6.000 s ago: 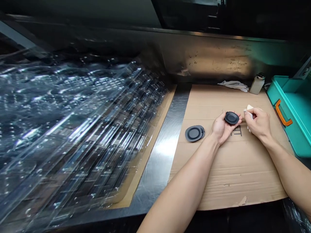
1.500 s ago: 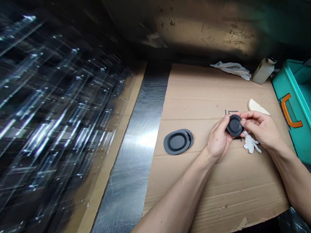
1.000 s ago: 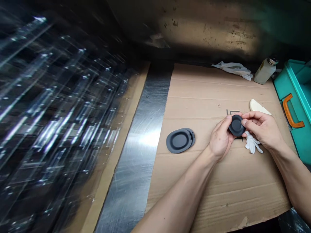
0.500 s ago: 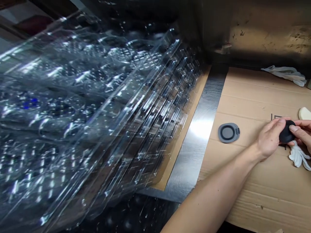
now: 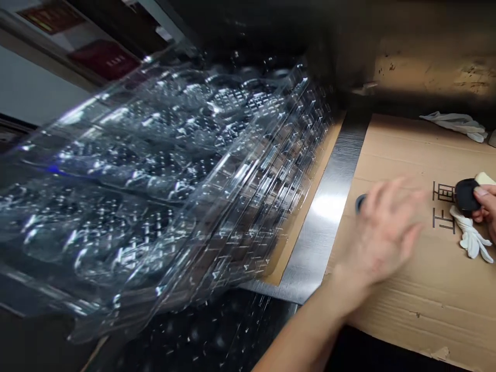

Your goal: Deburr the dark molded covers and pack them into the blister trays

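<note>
My left hand (image 5: 387, 232), blurred by motion, hovers over the cardboard with its fingers stretched apart and nothing seen in them. Beneath it lies a grey rounded disc (image 5: 360, 202), mostly hidden; only its left edge shows. At the right edge of the view, my right hand (image 5: 487, 204) pinches a black rounded disc (image 5: 466, 194) between thumb and fingers. A white glove (image 5: 473, 240) lies on the cardboard just below that disc. Behind the right hand, a cream-coloured piece (image 5: 485, 178) is partly visible.
A tall stack of clear plastic trays (image 5: 163, 170) fills the left side. Printed cardboard (image 5: 395, 315) covers the metal bench (image 5: 329, 199). Another white glove (image 5: 453, 124) lies at the back, before a dark metal wall (image 5: 430, 62).
My left hand has let go of the black disc and moved left over the grey disc. My right hand keeps the black disc alone. The view has shifted slightly.
</note>
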### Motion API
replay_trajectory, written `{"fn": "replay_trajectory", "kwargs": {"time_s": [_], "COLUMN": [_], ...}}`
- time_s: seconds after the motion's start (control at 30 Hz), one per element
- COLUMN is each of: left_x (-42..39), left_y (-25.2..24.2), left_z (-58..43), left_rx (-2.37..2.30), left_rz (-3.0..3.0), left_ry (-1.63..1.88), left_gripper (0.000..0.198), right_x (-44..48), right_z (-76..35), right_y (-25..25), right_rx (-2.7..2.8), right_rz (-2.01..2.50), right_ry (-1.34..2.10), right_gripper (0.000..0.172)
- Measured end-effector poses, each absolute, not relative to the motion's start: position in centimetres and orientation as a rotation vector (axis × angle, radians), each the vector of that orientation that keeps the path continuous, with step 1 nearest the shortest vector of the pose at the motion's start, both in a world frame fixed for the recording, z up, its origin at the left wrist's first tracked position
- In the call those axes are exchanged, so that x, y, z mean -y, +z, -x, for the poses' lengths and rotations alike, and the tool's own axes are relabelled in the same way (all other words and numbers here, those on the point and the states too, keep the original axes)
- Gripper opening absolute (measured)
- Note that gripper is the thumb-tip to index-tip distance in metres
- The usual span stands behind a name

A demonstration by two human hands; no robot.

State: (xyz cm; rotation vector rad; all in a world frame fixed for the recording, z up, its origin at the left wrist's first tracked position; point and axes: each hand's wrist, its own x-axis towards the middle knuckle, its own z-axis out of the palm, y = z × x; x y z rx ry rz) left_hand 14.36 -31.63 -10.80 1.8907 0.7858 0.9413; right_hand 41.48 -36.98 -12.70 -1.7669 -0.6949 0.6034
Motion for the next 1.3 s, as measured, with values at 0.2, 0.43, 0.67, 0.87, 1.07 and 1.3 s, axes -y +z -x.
{"fn": "replay_trajectory", "kwargs": {"time_s": [0.2, 0.43, 0.67, 0.87, 1.07, 1.3], "left_x": [28.3, 28.6, 30.6, 31.8, 32.0, 32.0], "left_y": [-14.6, -15.4, -16.9, -17.4, -17.6, -17.3], "left_z": [-9.0, -10.0, -11.9, -12.6, -12.6, -12.8], "left_rx": [-0.980, -0.999, -1.188, -1.271, -1.246, -1.205], "left_rz": [-2.161, -2.120, -2.049, -2.181, -2.366, -2.431], "left_ry": [0.662, 0.756, 0.932, 1.006, 1.145, 1.194], "left_gripper": [0.085, 0.080, 0.079, 0.099, 0.111, 0.107], "right_x": [37.1, 37.0, 37.0, 37.1, 37.4, 37.5], "right_z": [-40.2, -40.2, -40.2, -40.4, -41.2, -41.0], "right_y": [-12.7, -12.6, -12.7, -13.2, -14.1, -13.9], "right_rx": [0.790, 0.826, 0.808, 0.833, 0.871, 0.871], "right_rz": [1.867, 1.861, 1.881, 1.917, 1.935, 1.952], "right_ry": [0.628, 0.644, 0.646, 0.578, 0.533, 0.496], "right_gripper": [0.037, 0.032, 0.033, 0.035, 0.043, 0.039]}}
